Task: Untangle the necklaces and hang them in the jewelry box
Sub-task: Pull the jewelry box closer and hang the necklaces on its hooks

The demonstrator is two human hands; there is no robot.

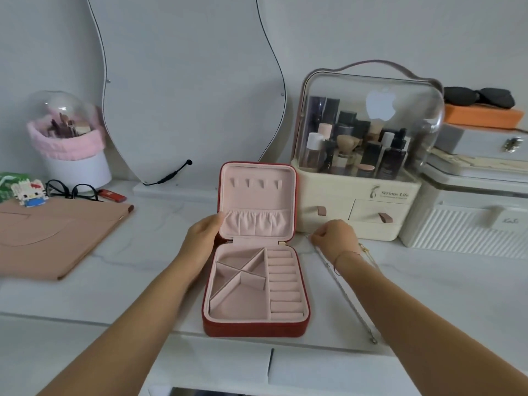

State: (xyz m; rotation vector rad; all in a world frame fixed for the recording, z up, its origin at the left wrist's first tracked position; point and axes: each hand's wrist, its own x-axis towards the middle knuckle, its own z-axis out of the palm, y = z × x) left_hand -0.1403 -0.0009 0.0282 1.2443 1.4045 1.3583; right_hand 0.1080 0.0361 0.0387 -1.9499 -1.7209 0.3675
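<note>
A red jewelry box (254,328) with pink lining stands open at the middle of the white table, its lid (285,174) upright with several small hooks near the top and a gathered pocket below. My left hand (201,235) grips the lid's left edge. My right hand (333,238) is just right of the box, its fingers pinching the top end of a thin silver necklace (347,298) that lies stretched on the table toward the front edge. A gold chain (368,257) lies partly hidden behind my right wrist.
A cream cosmetics organiser (360,212) with a clear dome stands right behind my right hand. White storage boxes (468,224) sit further right. At left lie a pink pad (57,238), glasses (71,190), a red lighter (113,195) and a brush holder (75,164). A curvy mirror (185,81) leans against the wall.
</note>
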